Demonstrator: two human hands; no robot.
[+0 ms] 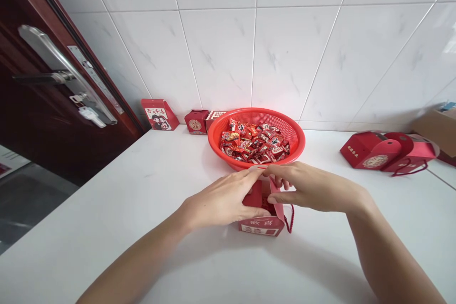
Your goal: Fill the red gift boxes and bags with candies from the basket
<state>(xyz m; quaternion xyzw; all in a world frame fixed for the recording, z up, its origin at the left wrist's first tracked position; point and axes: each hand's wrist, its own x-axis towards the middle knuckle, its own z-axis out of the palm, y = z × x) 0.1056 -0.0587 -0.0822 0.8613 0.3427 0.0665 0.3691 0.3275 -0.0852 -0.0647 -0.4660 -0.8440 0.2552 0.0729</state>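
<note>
A small red gift box (261,226) with a dark red cord (291,219) on its right side stands on the white table, its top open. My left hand (224,199) is on the box's left side, thumb over the near edge and fingers at the far edge. From the right, my right hand (302,187) reaches over the box, its fingers at the far and right flaps and its thumb over the opening. Both hands' fingertips meet near the back of the box. Behind it sits a red basket (299,145) of red-wrapped candies (254,142).
Along the tiled wall stand a tall red box (160,115) and small red boxes (196,122) left of the basket. Red handled boxes (374,152) and a cardboard box (436,128) are at the right. A door with a metal handle (67,71) is at the left.
</note>
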